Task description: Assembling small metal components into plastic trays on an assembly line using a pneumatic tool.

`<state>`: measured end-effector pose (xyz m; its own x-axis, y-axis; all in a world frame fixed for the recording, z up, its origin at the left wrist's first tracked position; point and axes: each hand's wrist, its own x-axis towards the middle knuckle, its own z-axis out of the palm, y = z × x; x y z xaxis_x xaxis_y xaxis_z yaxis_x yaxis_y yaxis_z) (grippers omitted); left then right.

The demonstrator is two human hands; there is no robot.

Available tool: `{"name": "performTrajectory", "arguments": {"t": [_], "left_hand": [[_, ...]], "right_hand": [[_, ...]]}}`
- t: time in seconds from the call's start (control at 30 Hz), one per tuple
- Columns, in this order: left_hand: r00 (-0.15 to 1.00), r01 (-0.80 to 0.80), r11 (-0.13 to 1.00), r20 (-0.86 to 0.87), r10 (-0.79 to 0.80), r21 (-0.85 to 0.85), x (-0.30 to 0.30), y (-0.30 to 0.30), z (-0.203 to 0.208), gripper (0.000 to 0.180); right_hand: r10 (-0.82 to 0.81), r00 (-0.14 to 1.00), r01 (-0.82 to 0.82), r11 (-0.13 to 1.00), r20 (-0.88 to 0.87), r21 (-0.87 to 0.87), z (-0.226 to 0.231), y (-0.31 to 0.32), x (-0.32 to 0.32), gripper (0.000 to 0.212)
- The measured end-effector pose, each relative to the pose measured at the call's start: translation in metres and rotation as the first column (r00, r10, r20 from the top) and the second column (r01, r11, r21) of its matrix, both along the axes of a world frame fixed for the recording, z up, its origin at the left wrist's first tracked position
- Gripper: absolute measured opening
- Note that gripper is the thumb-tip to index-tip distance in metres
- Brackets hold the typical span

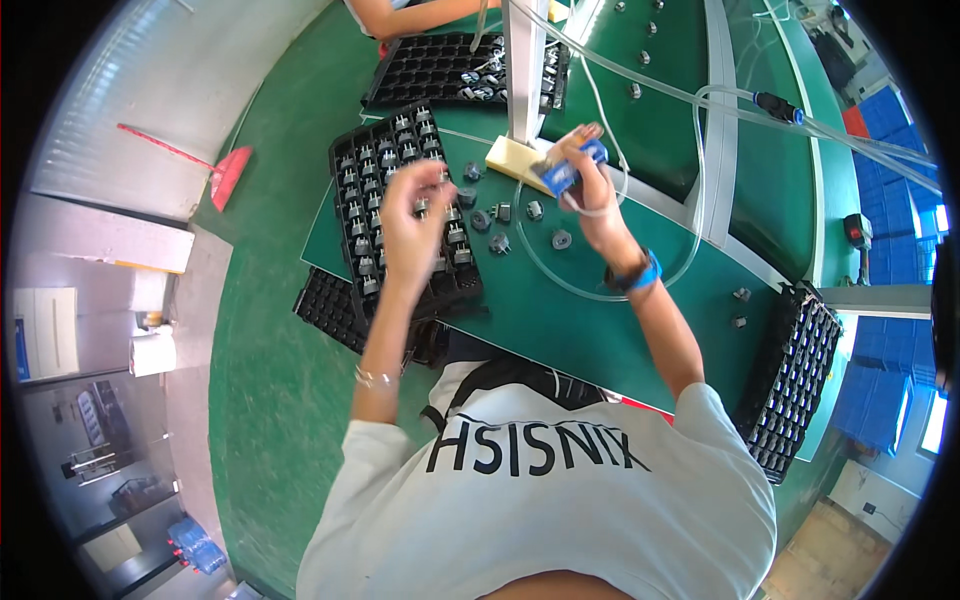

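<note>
My left hand [413, 212] is over the black tray [471, 291], its fingers curled together and a little blurred. Whether a small part sits between those fingertips I cannot make out. Rows of small grey plug pieces with metal pins [386, 158] fill the tray's pockets. My right hand [598, 200] is closed around a blue hand tool [560, 178], held above the green table [620, 265]. A clear hose [548, 277] loops close to this hand. Between the hands lie several loose round grey plug pieces [561, 239].
A yellow block [510, 158] sits at the foot of a metal post [524, 80]. Another black tray [420, 75] stands beyond, by a co-worker's arm [425, 18]. A filled black tray [795, 380] is at the right edge; one more [330, 305] shows below the left tray.
</note>
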<state>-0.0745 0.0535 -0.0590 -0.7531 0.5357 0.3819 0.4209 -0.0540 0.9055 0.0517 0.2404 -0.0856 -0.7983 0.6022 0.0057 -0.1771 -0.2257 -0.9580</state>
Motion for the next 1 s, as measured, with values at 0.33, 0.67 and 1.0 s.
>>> {"name": "performTrajectory", "arguments": {"t": [0.33, 0.67, 1.0], "left_hand": [[0.826, -0.227, 0.860, -0.558, -0.078, -0.457, -0.178, 0.033, -0.063, 0.023], [0.781, -0.249, 0.758, -0.588, -0.210, -0.602, -0.195, 0.045, -0.057, 0.016], [0.943, -0.127, 0.833, -0.326, -0.067, -0.538, -0.196, 0.037, -0.050, 0.015]], "right_hand": [[-0.255, 0.936, -0.071, 0.537, 0.242, 0.841, -0.019, 0.013, -0.039, 0.027], [-0.229, 0.939, -0.094, 0.545, 0.256, 0.833, -0.022, 0.017, -0.031, 0.042], [-0.087, 0.986, -0.076, 0.534, 0.145, 0.842, -0.020, 0.023, -0.027, 0.053]]}}
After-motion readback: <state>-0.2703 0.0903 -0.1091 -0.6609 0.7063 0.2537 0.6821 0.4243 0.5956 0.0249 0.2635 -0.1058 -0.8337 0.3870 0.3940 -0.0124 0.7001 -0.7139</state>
